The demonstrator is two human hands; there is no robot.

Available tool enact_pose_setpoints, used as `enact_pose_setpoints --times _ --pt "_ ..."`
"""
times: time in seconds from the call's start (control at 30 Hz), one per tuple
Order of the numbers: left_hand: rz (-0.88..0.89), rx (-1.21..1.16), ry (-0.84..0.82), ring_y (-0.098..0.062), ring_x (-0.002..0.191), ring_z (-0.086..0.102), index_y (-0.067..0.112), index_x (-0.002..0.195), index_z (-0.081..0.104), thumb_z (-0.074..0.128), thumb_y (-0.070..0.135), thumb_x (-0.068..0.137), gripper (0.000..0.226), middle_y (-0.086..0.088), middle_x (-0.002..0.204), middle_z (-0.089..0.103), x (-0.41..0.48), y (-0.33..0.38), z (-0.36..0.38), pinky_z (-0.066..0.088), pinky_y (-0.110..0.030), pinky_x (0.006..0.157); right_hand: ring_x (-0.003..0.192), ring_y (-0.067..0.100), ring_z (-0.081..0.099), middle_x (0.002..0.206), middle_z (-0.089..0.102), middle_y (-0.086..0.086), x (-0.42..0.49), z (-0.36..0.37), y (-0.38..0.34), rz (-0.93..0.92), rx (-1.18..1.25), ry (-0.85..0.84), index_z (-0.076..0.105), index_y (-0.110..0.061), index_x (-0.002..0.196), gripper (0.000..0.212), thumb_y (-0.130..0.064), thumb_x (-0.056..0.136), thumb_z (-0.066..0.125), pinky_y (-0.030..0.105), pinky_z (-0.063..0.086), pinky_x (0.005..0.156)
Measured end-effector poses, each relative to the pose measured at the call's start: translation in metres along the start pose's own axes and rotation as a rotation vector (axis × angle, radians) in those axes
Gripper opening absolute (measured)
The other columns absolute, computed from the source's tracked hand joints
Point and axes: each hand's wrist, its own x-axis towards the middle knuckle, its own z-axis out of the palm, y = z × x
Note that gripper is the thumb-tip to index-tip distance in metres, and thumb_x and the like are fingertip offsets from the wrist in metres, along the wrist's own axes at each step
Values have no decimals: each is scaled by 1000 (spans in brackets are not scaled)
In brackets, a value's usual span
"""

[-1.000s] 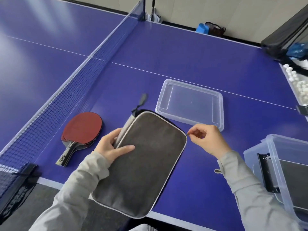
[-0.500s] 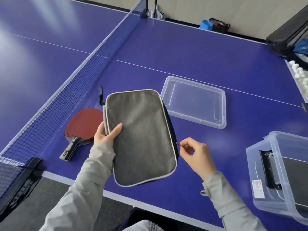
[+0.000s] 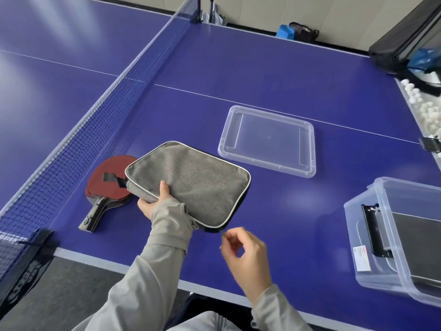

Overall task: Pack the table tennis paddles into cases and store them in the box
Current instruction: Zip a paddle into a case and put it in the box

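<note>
A grey zip case (image 3: 191, 180) with pale piping lies slanted on the blue table (image 3: 262, 68). My left hand (image 3: 155, 199) grips its near left edge, thumb on top. The case's left corner and black strap overlap the head of a red paddle (image 3: 105, 180) with a black handle, lying beside the net. My right hand (image 3: 243, 252) hovers just below the case's near right corner, thumb and fingers curled together with nothing visible between them. At the right edge stands a clear plastic box (image 3: 372, 235) with a dark case (image 3: 417, 247) inside.
The box's clear lid (image 3: 267, 139) lies flat beyond the grey case. The net (image 3: 95, 115) runs along the left. A tray of white balls (image 3: 424, 108) sits at the far right, with dark bags behind it.
The case has swung from upright to a slanted lie over the paddle's head. My right hand has left the zip on the case's right side and drawn back toward the table's near edge.
</note>
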Motion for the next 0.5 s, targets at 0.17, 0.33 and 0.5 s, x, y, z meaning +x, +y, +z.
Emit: enact_pose_setpoints --times 0.17,0.33,0.5 --pt "-41 32 -7 -17 86 50 15 100 39 70 27 82 37 3 87 51 -12 -7 2 36 -22 76 53 10 56 62 65 -3 -8 14 -11 99 102 -19 64 -11 74 7 -14 80 62 29 49 57" --pt "-10 157 -179 -18 84 53 16 100 47 71 35 79 37 1 91 56 7 -3 -3 36 -26 78 60 5 63 66 69 -4 -3 -5 -4 345 337 -99 62 -24 73 14 -22 86 67 22 50 60" --pt "-51 157 -572 -16 74 65 21 96 63 73 29 79 22 -1 88 67 21 -1 -11 56 -29 74 81 16 61 94 66 9 36 -60 22 609 703 180 61 -13 106 26 -30 93 47 31 51 67"
